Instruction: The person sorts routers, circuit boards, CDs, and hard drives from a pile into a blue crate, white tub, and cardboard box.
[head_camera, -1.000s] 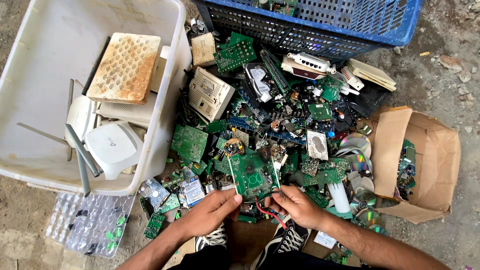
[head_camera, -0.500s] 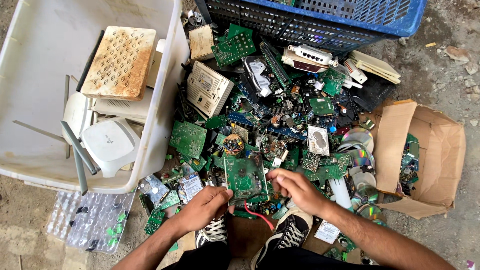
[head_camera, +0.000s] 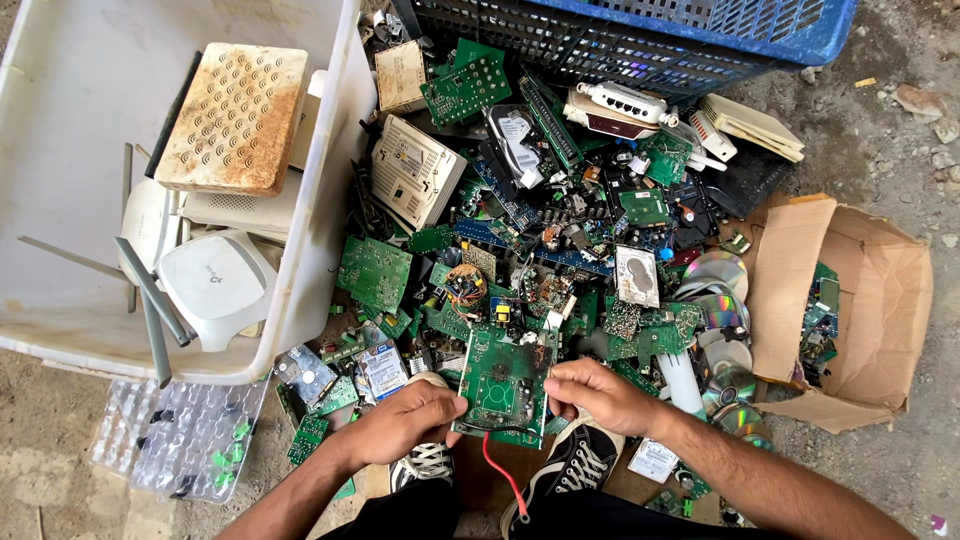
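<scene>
Before the scrap pile (boards, discs), hands grip a green circuit board.

A green circuit board with a red wire.
It is flat, face up, held at both side edges above the pile. The red wire hangs down from its bottom edge.

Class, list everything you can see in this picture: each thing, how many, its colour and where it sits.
green circuit board with red wire: one, held in both hands
heap of circuit boards: many, mostly green, centre
white plastic tub: one, left, holding router shells
blue plastic crate: one, top
brown cardboard box: one, right
shiny discs: several, beside the box
clear blister tray: one, lower left
black sneakers: two, bottom
left hand: board's left edge
right hand: board's right edge
</scene>
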